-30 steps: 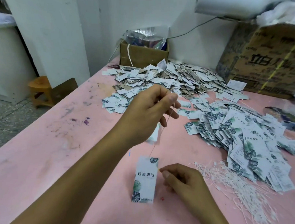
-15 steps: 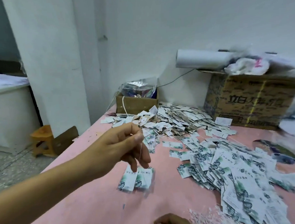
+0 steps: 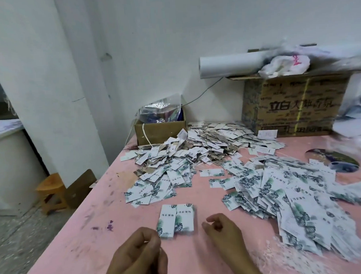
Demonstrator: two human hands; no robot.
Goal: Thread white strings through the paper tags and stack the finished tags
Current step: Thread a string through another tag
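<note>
Two white paper tags with green leaf prints (image 3: 176, 220) lie side by side on the pink table (image 3: 86, 234). My left hand (image 3: 139, 256) rests just short of them, its fingers curled and pinched. I cannot make out a string in it. My right hand (image 3: 223, 232) sits to the right of the tags, fingers curled with nothing visible in them. A broad heap of loose tags (image 3: 292, 204) spreads on the right. A bundle of white strings (image 3: 284, 262) lies at the near right. Tags with strings are piled at the back (image 3: 206, 144).
A small cardboard box (image 3: 161, 133) holding a plastic bag stands at the back. A big printed carton (image 3: 294, 111) with a paper roll (image 3: 230, 66) on top is at the back right. A round disc (image 3: 331, 161) lies at the right. A wooden stool (image 3: 51, 190) stands beyond the table's left edge.
My left hand, which held the threaded tags up by their string, has come down and back toward me; the two tags now lie flat on the table. My head has tilted up.
</note>
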